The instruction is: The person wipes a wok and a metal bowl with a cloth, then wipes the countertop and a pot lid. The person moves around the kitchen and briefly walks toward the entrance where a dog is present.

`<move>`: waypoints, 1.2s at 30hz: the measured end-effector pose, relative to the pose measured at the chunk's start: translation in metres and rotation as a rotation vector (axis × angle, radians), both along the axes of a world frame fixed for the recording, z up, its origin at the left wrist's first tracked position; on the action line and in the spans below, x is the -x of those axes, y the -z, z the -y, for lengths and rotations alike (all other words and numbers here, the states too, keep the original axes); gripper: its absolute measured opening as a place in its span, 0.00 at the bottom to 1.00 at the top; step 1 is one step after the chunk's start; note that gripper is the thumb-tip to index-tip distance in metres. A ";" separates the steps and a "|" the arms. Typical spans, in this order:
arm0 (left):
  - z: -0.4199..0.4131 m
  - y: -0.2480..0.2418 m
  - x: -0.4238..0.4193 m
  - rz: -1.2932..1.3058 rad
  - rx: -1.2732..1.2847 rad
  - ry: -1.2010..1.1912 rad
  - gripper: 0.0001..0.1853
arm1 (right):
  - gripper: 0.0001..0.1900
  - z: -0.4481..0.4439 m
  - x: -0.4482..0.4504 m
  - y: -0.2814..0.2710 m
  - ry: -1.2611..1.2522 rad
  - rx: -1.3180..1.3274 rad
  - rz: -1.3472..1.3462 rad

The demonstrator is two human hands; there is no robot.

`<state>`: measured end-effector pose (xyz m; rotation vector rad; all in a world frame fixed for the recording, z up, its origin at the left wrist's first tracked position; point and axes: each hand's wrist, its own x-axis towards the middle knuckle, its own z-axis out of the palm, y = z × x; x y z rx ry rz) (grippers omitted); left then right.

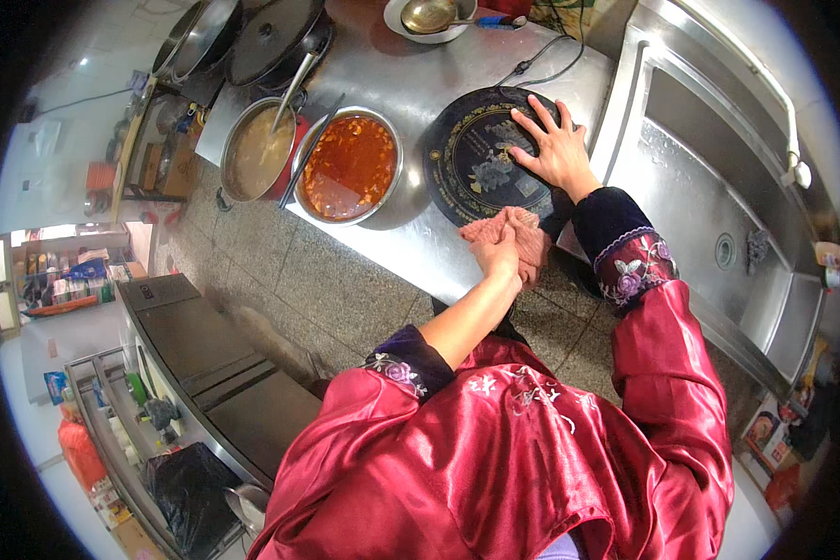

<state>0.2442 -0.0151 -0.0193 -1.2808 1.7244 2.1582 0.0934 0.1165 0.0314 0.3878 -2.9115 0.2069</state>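
A round black electric cooking plate (462,178) with a printed floral pattern lies on the stainless steel table (420,248), partly over its front edge. My right hand (561,150) rests on its upper surface with fingers spread. A pink cloth (532,241) is bunched in my left hand (497,257) at the plate's near rim. The cloth hides part of that rim. To the left stands a steel bowl of red, oily soup (353,164), with a pair of dark chopsticks (311,150) across its left rim.
A pot of cloudy broth (255,154) with a ladle (294,91) stands left of the soup. Behind it is a lidded black pot (273,35). A white bowl (395,17) holds a blue-handled ladle (428,15). Black cords (525,66) lie behind the plate. A steel sink (693,182) is at right.
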 end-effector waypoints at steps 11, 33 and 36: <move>0.054 -0.033 -0.004 0.160 -0.175 0.240 0.09 | 0.35 -0.003 0.005 0.006 -0.046 0.012 -0.079; 0.131 -0.065 0.024 0.451 -0.506 0.610 0.37 | 0.19 -0.070 -0.117 -0.063 0.540 0.634 0.058; 0.119 -0.034 0.035 0.362 -0.511 0.519 0.31 | 0.25 -0.035 -0.139 -0.023 0.482 0.242 0.047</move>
